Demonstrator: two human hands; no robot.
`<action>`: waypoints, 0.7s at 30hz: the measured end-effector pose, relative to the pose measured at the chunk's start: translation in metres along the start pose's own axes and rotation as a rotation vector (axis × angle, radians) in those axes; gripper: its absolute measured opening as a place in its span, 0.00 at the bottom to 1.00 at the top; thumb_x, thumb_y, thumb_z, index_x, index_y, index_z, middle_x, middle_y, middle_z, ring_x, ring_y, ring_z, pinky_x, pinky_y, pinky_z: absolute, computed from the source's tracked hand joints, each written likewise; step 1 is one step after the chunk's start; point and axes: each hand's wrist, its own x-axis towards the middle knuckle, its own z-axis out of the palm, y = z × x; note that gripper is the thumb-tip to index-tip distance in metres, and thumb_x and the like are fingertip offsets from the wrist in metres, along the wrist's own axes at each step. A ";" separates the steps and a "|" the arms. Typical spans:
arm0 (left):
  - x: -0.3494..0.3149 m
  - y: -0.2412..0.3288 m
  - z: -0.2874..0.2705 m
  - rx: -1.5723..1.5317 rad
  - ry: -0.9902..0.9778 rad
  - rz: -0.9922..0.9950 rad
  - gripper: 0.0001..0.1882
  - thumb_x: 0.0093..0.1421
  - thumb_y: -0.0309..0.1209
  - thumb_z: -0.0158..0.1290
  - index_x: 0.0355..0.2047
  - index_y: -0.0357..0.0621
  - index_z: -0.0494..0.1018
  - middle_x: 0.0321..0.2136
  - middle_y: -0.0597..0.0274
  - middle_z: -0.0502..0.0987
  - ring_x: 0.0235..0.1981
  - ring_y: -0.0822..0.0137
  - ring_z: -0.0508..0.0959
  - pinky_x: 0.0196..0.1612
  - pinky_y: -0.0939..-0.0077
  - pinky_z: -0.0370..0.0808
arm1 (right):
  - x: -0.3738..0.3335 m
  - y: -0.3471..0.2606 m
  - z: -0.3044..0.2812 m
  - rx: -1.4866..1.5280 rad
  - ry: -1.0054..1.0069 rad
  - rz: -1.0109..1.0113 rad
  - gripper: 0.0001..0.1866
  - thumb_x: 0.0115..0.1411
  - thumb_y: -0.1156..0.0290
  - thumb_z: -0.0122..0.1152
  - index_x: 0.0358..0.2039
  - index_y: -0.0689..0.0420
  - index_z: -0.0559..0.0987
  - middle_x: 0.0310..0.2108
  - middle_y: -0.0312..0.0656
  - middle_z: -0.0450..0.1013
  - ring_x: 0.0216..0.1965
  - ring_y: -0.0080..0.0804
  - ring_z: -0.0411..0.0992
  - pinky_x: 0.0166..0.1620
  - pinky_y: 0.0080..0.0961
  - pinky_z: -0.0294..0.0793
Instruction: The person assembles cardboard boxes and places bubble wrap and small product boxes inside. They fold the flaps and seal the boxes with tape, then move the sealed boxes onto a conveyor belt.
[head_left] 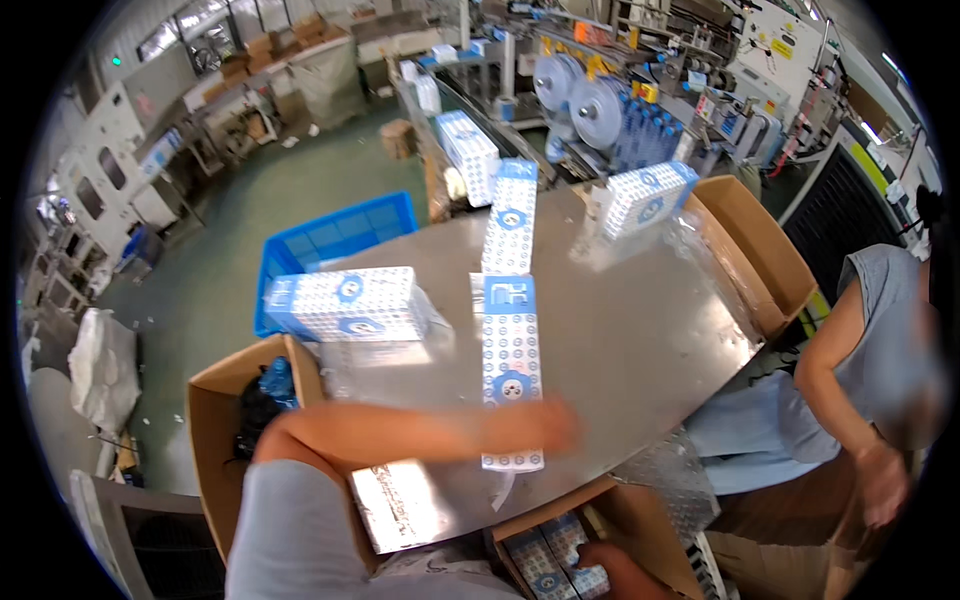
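The table (620, 320) is spreading out beyond the left fingers (558, 424), and on it two long, narrow packs are lying end to end — their long axes running straight away from the person. The near pack (511, 345) is passing beneath the left hand, which is crossing its near end at about a right angle; the far pack (510, 225) is continuing that line ahead. The left fingers are showing as a blur, so I cannot tell whether they are touching anything or how far they are opening. They are sitting nearer to both packs than the right fingers (594, 557), which are resting at the boxed packs (537, 560) inside the near carton (645, 520), toward the person; how tightly those fingers are closing, I cannot tell.

Counting by size: one table; three open cartons — the near carton, the left carton (212, 430) left of the left fingers, the right carton (770, 250) ahead and rightward; one blue crate (335, 230) ahead and leftward. Three more packs are showing: the left pack (345, 305) ahead and left, the right pack (648, 205) ahead and right, the rear pack (468, 155) well beyond. At least two boxed packs are showing. One co-worker's hand (882, 485) is hanging well rightward.
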 end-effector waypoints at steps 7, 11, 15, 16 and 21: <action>-0.041 -0.099 -0.011 0.661 -0.187 -0.027 0.35 0.40 0.38 0.65 0.51 0.49 0.69 0.46 0.60 0.72 0.57 0.58 0.67 0.65 0.45 0.50 | -0.215 -0.228 -0.331 0.351 0.651 -0.392 0.18 0.62 0.67 0.56 0.51 0.59 0.70 0.44 0.43 0.74 0.45 0.31 0.72 0.47 0.31 0.72; -0.017 -0.074 0.024 0.307 -0.017 0.010 0.44 0.33 0.46 0.67 0.52 0.41 0.67 0.42 0.56 0.71 0.49 0.58 0.69 0.56 0.55 0.60 | -0.096 -0.250 -0.504 0.045 1.601 -0.112 0.49 0.50 0.50 0.66 0.65 0.60 0.53 0.58 0.59 0.60 0.60 0.52 0.60 0.58 0.40 0.65; -0.050 -0.047 0.031 0.412 0.062 -0.143 0.31 0.46 0.37 0.57 0.52 0.40 0.67 0.41 0.57 0.71 0.45 0.62 0.70 0.45 0.65 0.61 | -0.046 -0.329 -0.546 0.507 1.463 0.139 0.65 0.40 0.46 0.72 0.69 0.56 0.41 0.62 0.61 0.54 0.60 0.56 0.60 0.57 0.38 0.67; -0.050 -0.040 0.032 0.417 0.053 -0.179 0.30 0.46 0.37 0.56 0.51 0.40 0.68 0.40 0.58 0.71 0.44 0.62 0.70 0.46 0.65 0.61 | -0.041 -0.322 -0.544 0.569 1.449 0.104 0.65 0.39 0.49 0.73 0.68 0.59 0.41 0.61 0.62 0.55 0.59 0.54 0.62 0.56 0.37 0.68; -0.027 -0.005 0.060 0.519 0.203 -0.415 0.22 0.48 0.34 0.54 0.44 0.42 0.71 0.36 0.62 0.71 0.40 0.64 0.70 0.48 0.63 0.64 | -0.016 -0.192 -0.542 0.881 1.426 -0.227 0.53 0.43 0.71 0.71 0.64 0.70 0.48 0.49 0.58 0.69 0.46 0.46 0.73 0.45 0.37 0.76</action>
